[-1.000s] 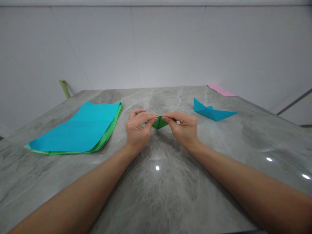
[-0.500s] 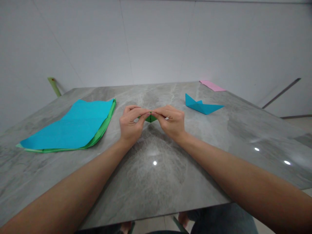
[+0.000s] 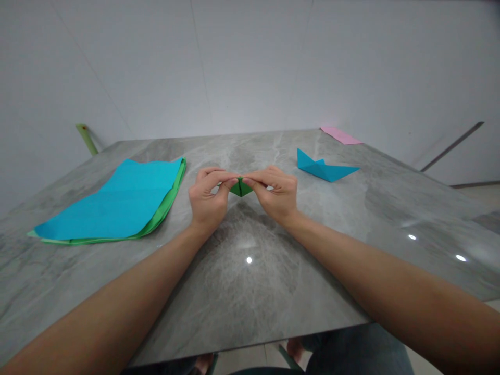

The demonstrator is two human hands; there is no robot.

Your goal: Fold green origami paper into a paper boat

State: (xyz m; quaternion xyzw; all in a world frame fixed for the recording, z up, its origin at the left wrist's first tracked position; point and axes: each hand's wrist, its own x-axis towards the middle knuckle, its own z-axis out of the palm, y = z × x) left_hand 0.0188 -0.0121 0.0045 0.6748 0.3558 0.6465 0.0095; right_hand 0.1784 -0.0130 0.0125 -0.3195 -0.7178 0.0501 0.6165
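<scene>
A small folded green paper triangle [image 3: 241, 188] is held up above the middle of a gray marble table [image 3: 250, 307]. The left hand [image 3: 208, 198] and the right hand [image 3: 275, 194] are both closed, pinching its two sides. It is already folded many times. To the left lies a big blue paper sheet [image 3: 109, 203] on a green paper sheet [image 3: 166, 205]. Far right sit a folded blue paper boat [image 3: 322, 169] and a flat pink paper strip [image 3: 340, 135].

Bright even light, glare spots on tabletop [image 3: 461, 258] — edges bowed
</scene>
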